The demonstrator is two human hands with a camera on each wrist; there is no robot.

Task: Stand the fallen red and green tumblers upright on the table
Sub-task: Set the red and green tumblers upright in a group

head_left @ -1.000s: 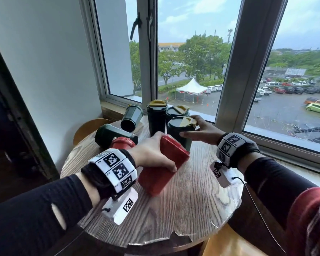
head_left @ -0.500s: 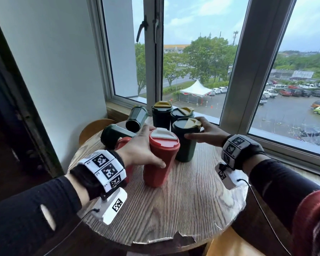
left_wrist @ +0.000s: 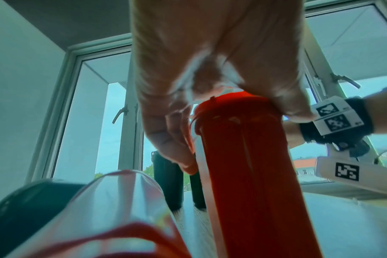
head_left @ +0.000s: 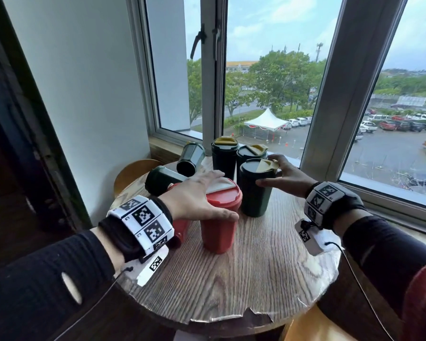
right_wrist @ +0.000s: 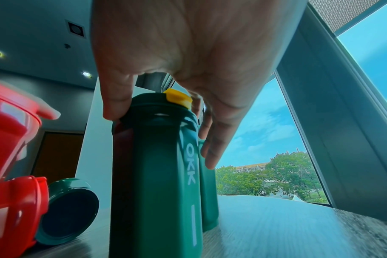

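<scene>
While upright, red tumbler [head_left: 219,217] sits under left hand [head_left: 197,198].

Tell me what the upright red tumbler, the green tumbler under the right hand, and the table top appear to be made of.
Red tumbler: probably plastic, semi-matte, with soft highlights and a moulded lid rim.
Green tumbler: likely plastic or coated metal, cannot tell which; smooth satin body with printed white lettering and a yellow flip tab.
Table: wood-grain surface, probably a laminate or film; its front edge is torn and peeling.
</scene>
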